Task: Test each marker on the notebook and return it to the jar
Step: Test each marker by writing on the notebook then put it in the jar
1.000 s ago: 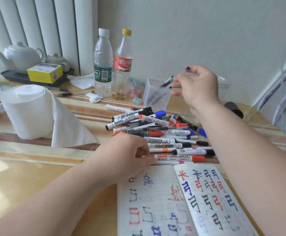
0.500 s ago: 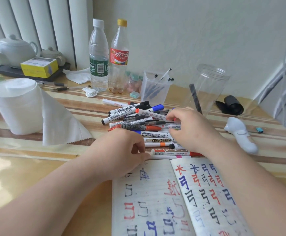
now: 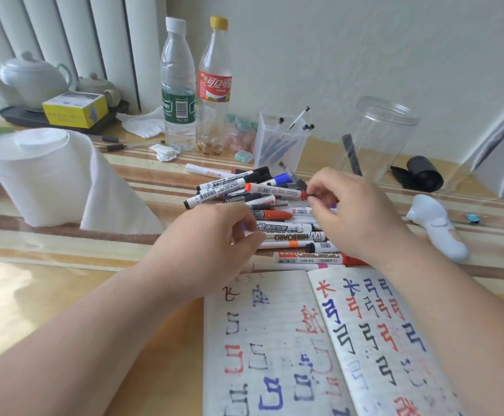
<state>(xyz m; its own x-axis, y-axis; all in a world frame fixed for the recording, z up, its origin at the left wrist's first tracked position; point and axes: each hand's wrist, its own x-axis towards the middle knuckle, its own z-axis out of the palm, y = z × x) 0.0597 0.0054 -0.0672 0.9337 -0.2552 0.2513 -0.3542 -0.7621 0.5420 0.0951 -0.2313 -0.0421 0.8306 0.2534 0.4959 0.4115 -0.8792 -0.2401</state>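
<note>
A heap of whiteboard markers [image 3: 277, 223] lies mid-table, just beyond the open notebook [image 3: 319, 349], whose pages are covered with red, blue and black test strokes. My right hand [image 3: 352, 211] is over the heap's right side and pinches the near end of a white marker with red ends [image 3: 271, 191], lifted slightly above the others. My left hand [image 3: 214, 241] rests curled at the heap's left edge, fingertips near the markers, holding nothing I can see. The clear jar [image 3: 379, 139] stands behind my right hand with one dark marker [image 3: 351, 154] leaning inside it.
A paper towel roll [image 3: 40, 175] stands at the left. Two plastic bottles [image 3: 196, 85] and a square pen holder [image 3: 280, 142] sit behind the heap. A teapot tray [image 3: 34, 115] is far left. A black lid [image 3: 422, 172] and a white handheld device [image 3: 437, 226] lie to the right.
My right hand left a marker in the jar, came down to the heap, and now grips the red-ended marker. My left hand stayed beside the heap.
</note>
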